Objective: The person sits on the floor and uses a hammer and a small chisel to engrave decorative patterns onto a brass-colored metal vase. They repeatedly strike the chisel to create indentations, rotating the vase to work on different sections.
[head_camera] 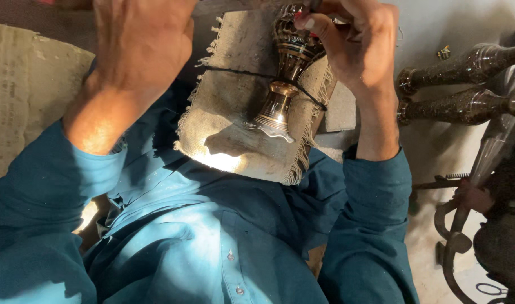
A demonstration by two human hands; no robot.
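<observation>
- Vase (288, 73), brass with dark engraved bands, lies on a burlap pad (235, 107) in front of my chest, foot toward me and body pointing away.
- A black cord (240, 72) runs across the pad and over the vase's narrow waist.
- My right hand (356, 42) sits on the far, wide end of the vase; its grip is narrow, fingers curled tight around something thin I cannot make out.
- My left hand (142, 39) is raised left of the pad, clear of the vase, seen from the back. Its fingers are out of view, so I cannot tell its grip.
- Both forearms come out of teal sleeves (375, 225).
- To the right, well apart, two more dark vases (466, 67) lie side by side near bent metal rods (454, 242).
</observation>
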